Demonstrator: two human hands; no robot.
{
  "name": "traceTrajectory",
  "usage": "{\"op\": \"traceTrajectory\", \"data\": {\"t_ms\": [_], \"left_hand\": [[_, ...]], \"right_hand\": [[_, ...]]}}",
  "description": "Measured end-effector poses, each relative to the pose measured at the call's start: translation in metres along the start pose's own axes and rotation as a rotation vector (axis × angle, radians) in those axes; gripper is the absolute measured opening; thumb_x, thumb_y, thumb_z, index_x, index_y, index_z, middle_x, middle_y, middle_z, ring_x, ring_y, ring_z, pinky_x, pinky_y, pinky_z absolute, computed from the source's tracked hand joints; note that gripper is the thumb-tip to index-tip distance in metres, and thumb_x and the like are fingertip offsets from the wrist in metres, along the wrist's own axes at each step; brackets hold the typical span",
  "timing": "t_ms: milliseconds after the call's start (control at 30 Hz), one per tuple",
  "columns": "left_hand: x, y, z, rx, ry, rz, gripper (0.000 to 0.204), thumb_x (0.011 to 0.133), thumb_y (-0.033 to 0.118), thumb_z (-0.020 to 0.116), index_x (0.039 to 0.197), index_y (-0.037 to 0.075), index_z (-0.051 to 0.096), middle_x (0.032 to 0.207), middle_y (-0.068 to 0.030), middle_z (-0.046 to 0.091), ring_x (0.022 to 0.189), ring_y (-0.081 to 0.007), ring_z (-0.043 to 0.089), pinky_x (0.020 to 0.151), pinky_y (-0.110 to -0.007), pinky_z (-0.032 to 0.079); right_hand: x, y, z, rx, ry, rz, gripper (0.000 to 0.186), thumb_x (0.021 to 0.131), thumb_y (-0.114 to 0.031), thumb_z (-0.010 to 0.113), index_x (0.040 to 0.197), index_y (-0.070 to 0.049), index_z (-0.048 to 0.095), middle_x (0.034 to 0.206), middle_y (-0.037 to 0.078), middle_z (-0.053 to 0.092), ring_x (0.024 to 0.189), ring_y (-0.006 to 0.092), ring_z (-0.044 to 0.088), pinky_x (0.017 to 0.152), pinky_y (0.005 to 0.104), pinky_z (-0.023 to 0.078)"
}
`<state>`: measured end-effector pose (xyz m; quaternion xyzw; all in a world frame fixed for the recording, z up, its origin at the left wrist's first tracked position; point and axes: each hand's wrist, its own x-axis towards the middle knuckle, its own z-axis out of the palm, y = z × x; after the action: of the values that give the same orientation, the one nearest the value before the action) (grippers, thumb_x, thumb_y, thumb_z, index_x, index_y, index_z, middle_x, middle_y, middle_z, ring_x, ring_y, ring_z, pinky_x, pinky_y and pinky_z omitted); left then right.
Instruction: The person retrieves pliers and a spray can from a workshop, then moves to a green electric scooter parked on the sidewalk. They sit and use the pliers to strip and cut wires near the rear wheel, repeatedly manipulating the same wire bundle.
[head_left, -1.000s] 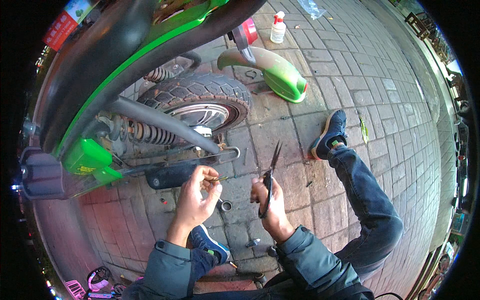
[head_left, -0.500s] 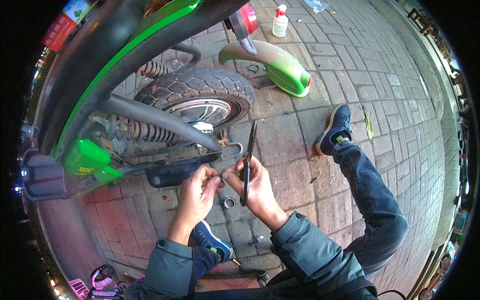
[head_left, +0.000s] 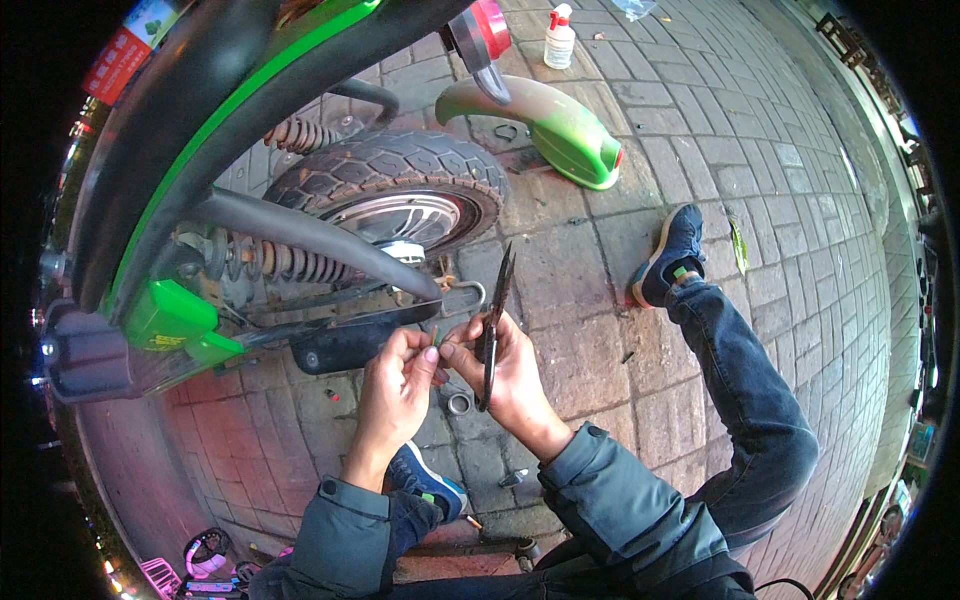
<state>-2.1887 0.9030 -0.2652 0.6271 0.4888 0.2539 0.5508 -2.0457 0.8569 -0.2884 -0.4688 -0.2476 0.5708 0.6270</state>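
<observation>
My left hand (head_left: 396, 388) is closed, its thumb and fingertips pinching a thin greenish strand (head_left: 435, 338) that looks like a wire. The fingertips of my right hand (head_left: 517, 378) meet it at the same spot. A pair of dark scissors (head_left: 503, 285) is also held in my right hand, blades pointing up and away, handles against the palm. Just beyond both hands are the black swingarm end (head_left: 345, 345) and a bent metal hook (head_left: 470, 292). The rear wheel (head_left: 400, 190) of a green and black scooter (head_left: 190, 110) lies farther off. What the strand joins is hidden behind my fingers.
A green fender (head_left: 570, 145) lies on the brick paving beyond the wheel, with a white bottle (head_left: 559, 40) farther back. Below my hands sit a metal ring (head_left: 459, 403) and a small metal piece (head_left: 514, 478). My shoes (head_left: 672, 250) flank the work area.
Both hands stay together at the strand, with small finger shifts. The scissors tilt slightly to the right at the tip. The view has moved a little.
</observation>
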Motion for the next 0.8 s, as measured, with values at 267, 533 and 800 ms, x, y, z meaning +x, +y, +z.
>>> {"op": "traceTrajectory", "data": {"t_ms": [267, 533, 800], "left_hand": [[0.0, -0.004, 0.0, -0.034, 0.003, -0.011, 0.012, 0.1, 0.009, 0.054, 0.1, -0.002, 0.055, 0.081, -0.0068, 0.065, 0.069, -0.0112, 0.065, 0.064, -0.027, 0.054], [0.002, -0.002, 0.001, -0.075, 0.061, -0.006, 0.015, 0.103, 0.016, 0.048, 0.103, 0.001, 0.052, 0.084, -0.0044, 0.062, 0.068, -0.0096, 0.059, 0.064, -0.026, 0.051], [-0.002, 0.001, 0.002, 0.048, 0.011, 0.052, 0.012, 0.103, 0.014, 0.049, 0.104, 0.002, 0.05, 0.088, -0.0065, 0.064, 0.074, -0.0109, 0.063, 0.068, -0.025, 0.052]], "right_hand": [[0.003, -0.003, 0.002, 0.014, -0.001, -0.025, 0.028, 0.087, -0.008, 0.073, 0.096, -0.005, 0.047, 0.088, 0.004, 0.064, 0.08, 0.0084, 0.058, 0.073, 0.0239, 0.048], [0.002, 0.002, 0.0, -0.022, 0.053, -0.049, 0.027, 0.086, -0.007, 0.074, 0.094, -0.006, 0.048, 0.088, 0.004, 0.063, 0.08, 0.0081, 0.057, 0.071, 0.0242, 0.047], [-0.013, 0.011, 0.004, 0.44, 0.192, 0.343, 0.025, 0.084, -0.008, 0.075, 0.088, -0.01, 0.05, 0.083, 0.002, 0.061, 0.068, 0.0119, 0.055, 0.064, 0.0255, 0.044]]}}
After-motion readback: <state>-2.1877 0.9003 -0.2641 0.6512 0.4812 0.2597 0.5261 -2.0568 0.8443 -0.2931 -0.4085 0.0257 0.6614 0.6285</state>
